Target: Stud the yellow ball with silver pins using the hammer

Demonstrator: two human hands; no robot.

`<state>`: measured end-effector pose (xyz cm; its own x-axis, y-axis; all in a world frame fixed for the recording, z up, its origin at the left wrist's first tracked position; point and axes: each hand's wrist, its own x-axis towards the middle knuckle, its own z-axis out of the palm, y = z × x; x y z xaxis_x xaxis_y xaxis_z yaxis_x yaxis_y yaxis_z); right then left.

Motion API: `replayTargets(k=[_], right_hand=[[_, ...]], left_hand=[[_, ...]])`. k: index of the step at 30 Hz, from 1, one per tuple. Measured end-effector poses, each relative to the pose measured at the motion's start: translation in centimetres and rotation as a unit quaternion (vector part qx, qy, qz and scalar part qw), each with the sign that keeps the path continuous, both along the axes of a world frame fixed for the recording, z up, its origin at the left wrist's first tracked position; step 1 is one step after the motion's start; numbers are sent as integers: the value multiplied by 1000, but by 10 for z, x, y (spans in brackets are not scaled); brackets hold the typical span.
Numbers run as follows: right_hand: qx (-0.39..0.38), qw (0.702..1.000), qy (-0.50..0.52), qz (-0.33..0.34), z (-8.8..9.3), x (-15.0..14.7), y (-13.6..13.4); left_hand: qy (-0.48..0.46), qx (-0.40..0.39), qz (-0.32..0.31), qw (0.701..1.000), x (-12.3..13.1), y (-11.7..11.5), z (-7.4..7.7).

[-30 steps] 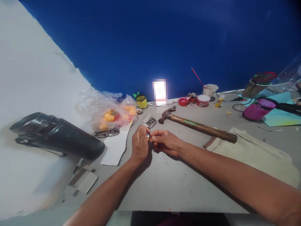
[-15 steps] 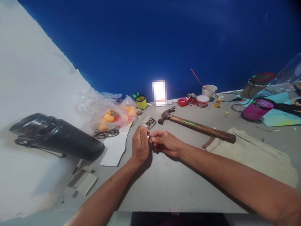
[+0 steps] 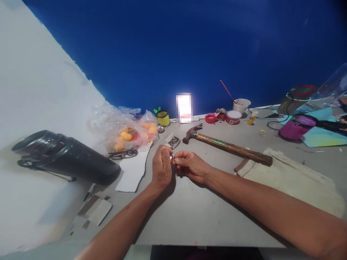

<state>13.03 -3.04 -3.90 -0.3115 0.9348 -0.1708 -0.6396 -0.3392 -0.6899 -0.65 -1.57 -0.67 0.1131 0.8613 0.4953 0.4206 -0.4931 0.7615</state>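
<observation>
My left hand (image 3: pixel 162 164) is closed, with a small shiny metal piece (image 3: pixel 171 157) showing at its fingertips. Facing it, my right hand (image 3: pixel 193 166) pinches thumb and forefinger together right at that piece. Whether the right fingertips hold the same piece or a separate tiny one is too small to tell. Just beyond my hands lies a small open box (image 3: pixel 174 141) full of tiny metal bits. A claw hammer (image 3: pixel 225 143) with a worn wooden handle rests to the right, its head near the box and its handle end over a cream cloth (image 3: pixel 292 184).
Leftward lie a black cylindrical container (image 3: pixel 73 157), eyeglasses (image 3: pixel 123 154), white paper (image 3: pixel 131 175) and a plastic bag (image 3: pixel 126 135) with orange balls. Along the blue wall stand a yellow pot (image 3: pixel 163 118), red tubs and a white bowl (image 3: pixel 241 105). A magenta cup (image 3: pixel 296 127) lies right.
Both hands keep nearly the same position and grip, with the metal piece still between them. The view has shifted very slightly.
</observation>
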Motion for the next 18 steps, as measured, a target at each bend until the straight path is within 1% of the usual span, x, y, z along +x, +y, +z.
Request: replayTargets(k=[6, 13, 18], right_hand=[[-5, 1000, 7, -13, 0, -2, -1], [-3, 1000, 5, -12, -1, -2, -3], [-2, 1000, 13, -12, -1, -3, -3]], left_hand=[[-11, -9, -6, 1000, 1, -1, 2], [0, 14, -2, 1000, 0, 0, 1], [-6, -2, 0, 1000, 0, 0, 1]])
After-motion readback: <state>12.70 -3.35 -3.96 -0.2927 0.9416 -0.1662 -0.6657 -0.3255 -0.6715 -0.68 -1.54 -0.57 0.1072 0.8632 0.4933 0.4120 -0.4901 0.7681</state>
